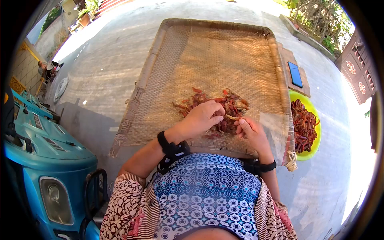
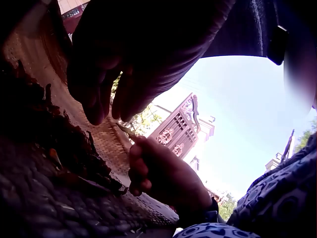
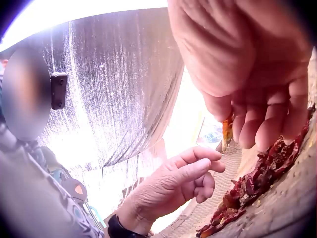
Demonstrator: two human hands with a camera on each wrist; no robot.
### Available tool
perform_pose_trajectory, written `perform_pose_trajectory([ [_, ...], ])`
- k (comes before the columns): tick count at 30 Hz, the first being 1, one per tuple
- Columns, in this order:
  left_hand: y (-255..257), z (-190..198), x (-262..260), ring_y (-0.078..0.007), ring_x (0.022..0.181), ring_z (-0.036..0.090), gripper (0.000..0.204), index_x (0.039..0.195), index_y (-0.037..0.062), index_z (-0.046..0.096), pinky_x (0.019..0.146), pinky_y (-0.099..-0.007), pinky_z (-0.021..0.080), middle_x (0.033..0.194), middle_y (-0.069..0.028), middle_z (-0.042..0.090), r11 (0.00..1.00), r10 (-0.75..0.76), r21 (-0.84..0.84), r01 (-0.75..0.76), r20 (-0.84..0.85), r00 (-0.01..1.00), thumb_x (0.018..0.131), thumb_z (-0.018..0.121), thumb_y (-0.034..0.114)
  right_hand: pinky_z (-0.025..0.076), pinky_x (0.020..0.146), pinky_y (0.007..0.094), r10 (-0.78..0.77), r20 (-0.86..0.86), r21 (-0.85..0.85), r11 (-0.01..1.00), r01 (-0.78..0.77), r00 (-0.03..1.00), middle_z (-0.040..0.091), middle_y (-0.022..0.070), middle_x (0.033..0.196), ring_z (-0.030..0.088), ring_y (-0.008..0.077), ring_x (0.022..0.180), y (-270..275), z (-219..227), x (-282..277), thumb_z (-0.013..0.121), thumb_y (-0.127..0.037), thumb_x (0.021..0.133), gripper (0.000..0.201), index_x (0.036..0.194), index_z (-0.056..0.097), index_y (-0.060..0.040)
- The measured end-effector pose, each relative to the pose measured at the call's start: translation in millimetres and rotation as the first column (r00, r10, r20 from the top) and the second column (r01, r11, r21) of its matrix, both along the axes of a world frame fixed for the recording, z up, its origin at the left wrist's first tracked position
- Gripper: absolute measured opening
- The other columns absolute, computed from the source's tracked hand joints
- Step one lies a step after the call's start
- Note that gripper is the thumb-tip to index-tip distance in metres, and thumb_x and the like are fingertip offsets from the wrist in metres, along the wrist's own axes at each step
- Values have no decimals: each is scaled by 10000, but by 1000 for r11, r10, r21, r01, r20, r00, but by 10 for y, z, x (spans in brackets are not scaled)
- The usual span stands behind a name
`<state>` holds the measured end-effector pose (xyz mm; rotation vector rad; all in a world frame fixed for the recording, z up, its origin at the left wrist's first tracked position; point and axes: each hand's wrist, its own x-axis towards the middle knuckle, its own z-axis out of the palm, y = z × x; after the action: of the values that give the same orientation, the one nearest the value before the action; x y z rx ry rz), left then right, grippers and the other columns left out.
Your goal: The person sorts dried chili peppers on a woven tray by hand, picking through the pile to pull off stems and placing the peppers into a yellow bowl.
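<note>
A thin, yellowish dried chilli (image 1: 232, 117) spans the short gap between my two hands, low over the woven tray. My right hand (image 1: 253, 134) pinches one end of it between thumb and fingers; its orange skin (image 3: 227, 130) shows below the thumb in the right wrist view. The fingertips of my left hand (image 1: 203, 117) are right at the other end, thumb and forefinger close together, and I cannot tell whether they pinch it. Under both hands lies a loose heap of torn red dried chillies (image 1: 196, 100) with pale bits among them.
The large woven tray (image 1: 224, 48) has a raised rim. To its right, a lime-green basin (image 1: 316, 138) holds more dried chillies, and a blue phone (image 1: 295, 75) lies on a board. A teal vehicle (image 1: 52, 152) stands at the left; a person sits farther back.
</note>
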<state>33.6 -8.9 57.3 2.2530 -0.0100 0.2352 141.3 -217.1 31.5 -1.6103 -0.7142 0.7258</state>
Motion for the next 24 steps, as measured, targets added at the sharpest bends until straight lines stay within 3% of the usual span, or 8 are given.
perform_pose_trajectory([
  [3,103,-80,0,-187,825,586,147,979,25,610,740,-302,492,938,-83,570,998,28,-55,-29,-9,1000,863,637,110,468,596,227,-102,-46,58,993,105,994,597,32,739,560,97,627,-56,-69,96,471,-295,1002,338,973,620,6],
  [9,256,-182,18,-185,824,578,153,975,27,616,725,-303,488,944,-83,567,992,129,12,-129,-23,991,852,647,112,463,599,230,-238,-167,148,953,263,957,590,27,756,552,101,635,-156,-57,156,450,-333,1008,371,1030,614,-1],
  [14,276,-248,-30,-195,851,567,160,973,29,617,738,-308,482,937,-87,560,996,73,49,-71,-44,996,844,654,118,449,625,241,-356,-346,192,879,437,868,565,13,783,519,99,652,-233,73,280,448,-353,1009,367,1053,595,-20],
  [19,219,-219,-93,-206,874,557,192,990,37,614,766,-304,474,995,-91,519,998,23,63,-17,-95,995,845,669,151,432,646,262,-327,-499,359,765,535,802,552,-8,808,495,96,691,-412,-33,550,457,-363,1004,333,1046,581,-56],
  [24,182,-171,-119,-211,880,550,237,1035,45,603,787,-308,476,1049,-86,467,995,23,100,0,-231,973,851,675,178,447,673,266,-283,-747,371,573,730,602,576,-28,857,500,96,710,-588,-286,776,476,-361,989,293,1048,602,-104],
])
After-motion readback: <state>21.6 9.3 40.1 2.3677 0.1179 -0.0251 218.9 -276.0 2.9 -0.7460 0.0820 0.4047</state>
